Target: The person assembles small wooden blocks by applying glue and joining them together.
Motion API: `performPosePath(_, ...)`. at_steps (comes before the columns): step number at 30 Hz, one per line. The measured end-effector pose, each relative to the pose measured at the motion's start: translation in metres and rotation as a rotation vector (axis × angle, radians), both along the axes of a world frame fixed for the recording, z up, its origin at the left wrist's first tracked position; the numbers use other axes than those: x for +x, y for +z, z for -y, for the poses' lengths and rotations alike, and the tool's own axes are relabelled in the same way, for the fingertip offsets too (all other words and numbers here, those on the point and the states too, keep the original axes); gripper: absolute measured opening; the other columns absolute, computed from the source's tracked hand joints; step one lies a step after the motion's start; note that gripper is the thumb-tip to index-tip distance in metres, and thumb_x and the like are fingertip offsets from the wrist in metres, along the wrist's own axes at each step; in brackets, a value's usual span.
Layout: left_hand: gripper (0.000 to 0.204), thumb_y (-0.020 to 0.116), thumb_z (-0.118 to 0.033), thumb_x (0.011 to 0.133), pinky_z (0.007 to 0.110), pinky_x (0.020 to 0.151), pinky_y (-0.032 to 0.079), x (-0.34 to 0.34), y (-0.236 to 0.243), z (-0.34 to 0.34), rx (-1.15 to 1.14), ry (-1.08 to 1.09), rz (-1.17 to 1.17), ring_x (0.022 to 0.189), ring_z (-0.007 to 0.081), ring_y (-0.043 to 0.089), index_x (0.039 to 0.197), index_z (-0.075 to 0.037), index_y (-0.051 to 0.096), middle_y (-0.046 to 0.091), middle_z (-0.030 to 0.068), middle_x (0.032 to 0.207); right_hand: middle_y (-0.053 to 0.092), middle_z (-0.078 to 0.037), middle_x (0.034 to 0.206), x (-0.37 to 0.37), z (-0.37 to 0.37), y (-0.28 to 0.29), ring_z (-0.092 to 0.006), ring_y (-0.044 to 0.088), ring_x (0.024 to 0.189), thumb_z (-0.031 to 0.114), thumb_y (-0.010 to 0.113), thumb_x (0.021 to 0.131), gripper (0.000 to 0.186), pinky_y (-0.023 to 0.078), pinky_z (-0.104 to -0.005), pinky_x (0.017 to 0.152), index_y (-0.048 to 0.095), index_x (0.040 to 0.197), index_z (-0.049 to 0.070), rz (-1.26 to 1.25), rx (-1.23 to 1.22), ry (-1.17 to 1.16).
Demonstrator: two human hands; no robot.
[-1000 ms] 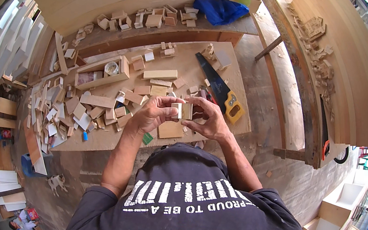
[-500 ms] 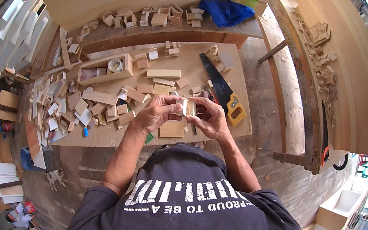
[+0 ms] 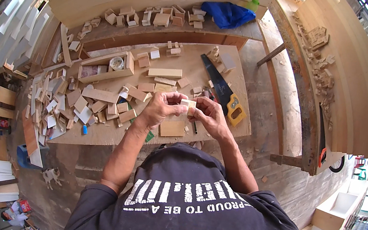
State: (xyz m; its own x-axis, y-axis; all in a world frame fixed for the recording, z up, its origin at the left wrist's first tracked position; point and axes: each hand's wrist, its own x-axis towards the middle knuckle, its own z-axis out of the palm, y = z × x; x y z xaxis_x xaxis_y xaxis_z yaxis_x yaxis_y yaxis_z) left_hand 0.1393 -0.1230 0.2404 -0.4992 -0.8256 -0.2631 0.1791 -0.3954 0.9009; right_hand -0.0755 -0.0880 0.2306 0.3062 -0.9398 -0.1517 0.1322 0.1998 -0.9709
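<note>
Between my two hands, over the near part of the plywood table, is a small pale wooden block [image 3: 188, 103]. My left hand [image 3: 164, 109] pinches its left side with thumb and fingers. My right hand [image 3: 209, 116] grips the right side the same way. Fingers hide part of the block, so I cannot tell whether it is one piece or several joined. A flat wooden piece [image 3: 172, 129] lies on the table just below my hands. To the right of them rests a handsaw [image 3: 223, 90] with a yellow handle.
Many wood offcuts [image 3: 82, 111] are heaped at the table's left. A long wooden box [image 3: 107, 67] holding a round container [image 3: 116, 63] stands behind them. On the back bench sit small wooden assemblies [image 3: 161, 19] and a blue bag [image 3: 227, 15]. A cat [image 3: 51, 177] is on the floor.
The small block has been turned in my fingers and shows a different face. Both hands keep hold of it at nearly the same spot.
</note>
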Motion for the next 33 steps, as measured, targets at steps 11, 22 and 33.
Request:
performPosePath(11,0.047,0.078,-0.003,0.083,0.028,0.094,0.050,-0.016,-0.004,-0.027,-0.293,0.122,0.042,0.105,0.0131,0.061,0.125,0.005,0.058,0.064,0.0083,0.116,0.066,-0.007,0.105,0.012,-0.012,-0.016,-0.0121,0.063,0.098,0.013,0.068,0.095,0.030,0.053,-0.0288,0.088,0.058,0.119,-0.002,0.163,-0.111,-0.191)
performPosePath(22,0.055,0.079,0.001,0.081,0.034,0.098,0.055,-0.012,-0.011,-0.026,-0.213,-0.009,-0.215,0.118,0.0167,0.057,0.130,0.000,0.055,0.059,0.0082,0.129,0.069,-0.008,0.100,0.004,-0.023,-0.014,-0.0169,0.069,0.085,0.010,0.063,0.093,0.015,0.058,-0.0331,0.079,0.062,0.106,0.002,0.734,0.403,-0.095)
performPosePath(33,0.054,0.080,0.000,0.081,0.031,0.099,0.051,-0.019,-0.026,-0.029,-0.269,0.005,-0.226,0.113,0.0153,0.060,0.127,-0.001,0.052,0.063,0.0085,0.122,0.069,-0.004,0.098,0.012,-0.034,0.003,-0.0155,0.068,0.082,0.013,0.066,0.093,0.016,0.053,-0.0315,0.076,0.063,0.107,0.006,0.645,0.462,-0.183)
